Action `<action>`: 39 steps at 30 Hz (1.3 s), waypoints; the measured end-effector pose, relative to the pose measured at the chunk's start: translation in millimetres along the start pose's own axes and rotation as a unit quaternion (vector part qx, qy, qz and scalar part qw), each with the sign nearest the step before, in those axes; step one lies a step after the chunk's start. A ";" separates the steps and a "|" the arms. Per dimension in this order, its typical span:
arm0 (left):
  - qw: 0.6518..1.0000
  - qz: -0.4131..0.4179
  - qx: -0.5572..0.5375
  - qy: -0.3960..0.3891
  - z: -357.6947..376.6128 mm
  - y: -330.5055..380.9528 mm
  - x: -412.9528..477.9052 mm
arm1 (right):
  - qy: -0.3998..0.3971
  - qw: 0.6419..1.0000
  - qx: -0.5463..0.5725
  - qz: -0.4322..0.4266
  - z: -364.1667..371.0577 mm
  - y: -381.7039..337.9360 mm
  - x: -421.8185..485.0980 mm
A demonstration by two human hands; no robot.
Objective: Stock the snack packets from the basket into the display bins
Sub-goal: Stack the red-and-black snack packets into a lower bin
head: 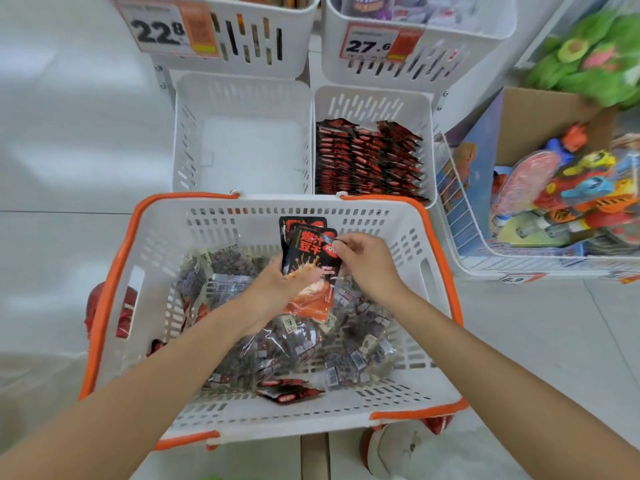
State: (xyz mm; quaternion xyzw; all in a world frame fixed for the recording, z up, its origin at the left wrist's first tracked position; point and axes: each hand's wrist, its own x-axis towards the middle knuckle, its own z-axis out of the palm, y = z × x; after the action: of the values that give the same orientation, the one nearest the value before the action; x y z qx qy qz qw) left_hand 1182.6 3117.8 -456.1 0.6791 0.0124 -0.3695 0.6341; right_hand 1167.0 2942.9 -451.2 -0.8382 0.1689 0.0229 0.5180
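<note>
Two hands meet over the white, orange-rimmed basket (114, 282) that stands on the pale tiled floor (62, 237) in front of the display bins. Far left on the upper tier, a white slotted bin (263, 60) carries a price label (162, 29) reading 22.8. Below it, the left lower bin (242, 98) shows its white bottom in plain view. In the basket, clear-windowed packets (270, 344) with dark contents lie heaped across the bottom, and a few red-and-black packets (291, 393) lie near the front wall. The left hand (277, 289) has its fingers curled round a small stack of black-and-red packets (308, 258), gripping it at the lower left and holding it upright above the heap, inside the basket walls. At least two packets are in that stack; the exact count cannot be told. The right hand (367, 265) pinches the upper right corner of the front packet between thumb and forefinger, its other fingers loosely curled. Right of centre, the upper bin (415, 64) bears a label (370, 45) reading 27.6. Beneath it, the right lower bin (374, 102) holds close rows of stocked packets (367, 161) of the same red-and-black kind, standing on edge. Far right, a wire basket (450, 209) contains coloured toys (571, 192).
</note>
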 end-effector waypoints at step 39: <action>0.926 0.208 0.284 -0.139 7.5 167.5 196.2 | -0.179 0.974 0.127 0.053 -156.4 -35.2 163.6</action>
State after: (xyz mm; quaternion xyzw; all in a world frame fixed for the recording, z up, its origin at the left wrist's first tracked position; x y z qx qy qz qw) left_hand 1402.8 2989.9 -414.3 0.7595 -0.3233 -0.3081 0.4730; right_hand 1310.5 2777.8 -383.6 -0.7378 0.1194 0.1788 0.6398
